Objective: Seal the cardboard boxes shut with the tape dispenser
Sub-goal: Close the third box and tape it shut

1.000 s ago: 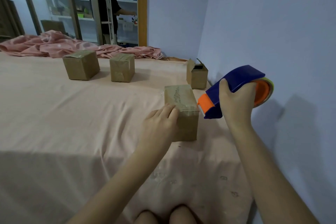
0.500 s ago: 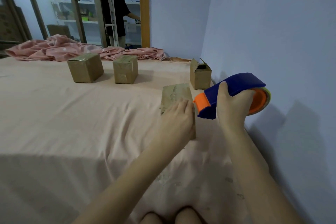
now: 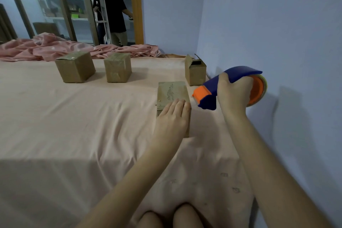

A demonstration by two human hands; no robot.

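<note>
The left hand (image 3: pixel 171 116) is lying flat, fingers straight, on the near cardboard box (image 3: pixel 173 94) on the bed (image 3: pixel 74 126), its faint printing unreadable. The right hand (image 3: pixel 234 94) is gripping the blue-and-orange tape dispenser (image 3: pixel 211 90) just beside it.

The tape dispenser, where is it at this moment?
In the head view, the tape dispenser is on the right side, held in the air by the right hand, just right of the box under the left hand.

Blue-and-orange tape dispenser (image 3: pixel 229 87), brown cardboard boxes (image 3: pixel 173 92), peach sheet (image 3: pixel 74 126), lilac wall (image 3: pixel 268 24).
</note>
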